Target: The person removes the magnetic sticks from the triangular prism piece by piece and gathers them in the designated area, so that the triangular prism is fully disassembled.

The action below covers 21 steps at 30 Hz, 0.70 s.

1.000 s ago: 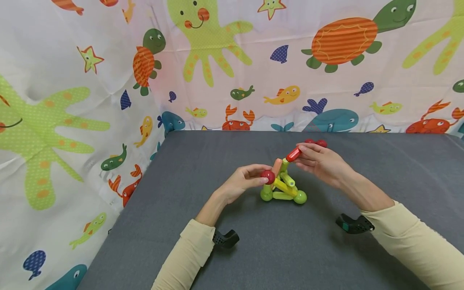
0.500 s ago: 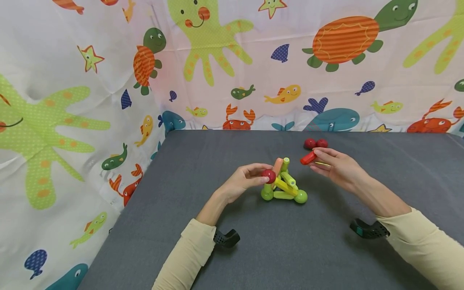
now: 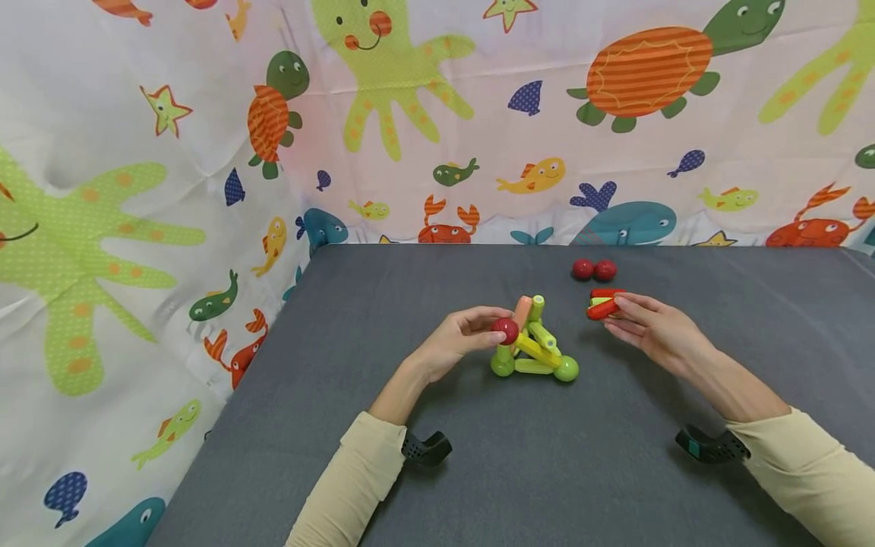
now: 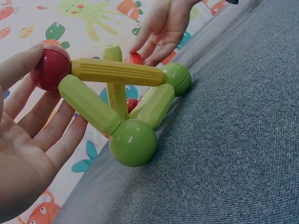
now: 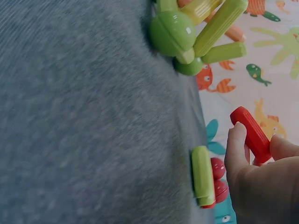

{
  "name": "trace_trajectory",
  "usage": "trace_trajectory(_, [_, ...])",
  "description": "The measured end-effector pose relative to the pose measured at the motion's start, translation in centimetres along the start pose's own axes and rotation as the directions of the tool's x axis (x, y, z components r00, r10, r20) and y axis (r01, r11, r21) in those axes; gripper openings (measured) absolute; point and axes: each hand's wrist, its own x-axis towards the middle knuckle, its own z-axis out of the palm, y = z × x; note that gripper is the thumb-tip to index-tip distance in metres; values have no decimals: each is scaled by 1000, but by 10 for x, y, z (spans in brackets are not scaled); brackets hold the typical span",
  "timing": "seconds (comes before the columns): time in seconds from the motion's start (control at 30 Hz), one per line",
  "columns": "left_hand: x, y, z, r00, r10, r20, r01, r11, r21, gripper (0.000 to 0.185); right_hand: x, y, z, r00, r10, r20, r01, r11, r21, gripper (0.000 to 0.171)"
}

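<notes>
The left hand [image 3: 459, 337] pinches a red ball [image 3: 505, 330] on the stick-and-ball frame [image 3: 536, 351], presumably steadying it, while the right hand [image 3: 659, 332] pinches a red rod [image 5: 251, 134] near a loose green rod [image 5: 202, 175].

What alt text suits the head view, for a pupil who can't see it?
A person's left hand holds a red ball at one corner of a toy frame of rods and green balls, while the right hand holds a red rod to the frame's right. Two more red balls lie farther back on the grey tabletop, before a sea-animal cloth.
</notes>
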Motion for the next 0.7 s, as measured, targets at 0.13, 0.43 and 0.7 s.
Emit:
trace_trajectory(0.13, [0, 0, 0, 1000, 2, 0, -2, 1000, 1, 39, 2, 4, -9, 999, -25, 29, 24, 998, 60, 18])
trace_trajectory(0.43, [0, 1, 1, 1000, 0, 0, 0, 1000, 3, 39, 4, 7, -25, 999, -43, -3, 43, 995, 93, 15])
trace_trajectory(0.7, [0, -1, 0, 1000, 0, -2, 0, 1000, -1, 39, 5, 8, -28, 996, 15, -86, -7, 996, 85, 15])
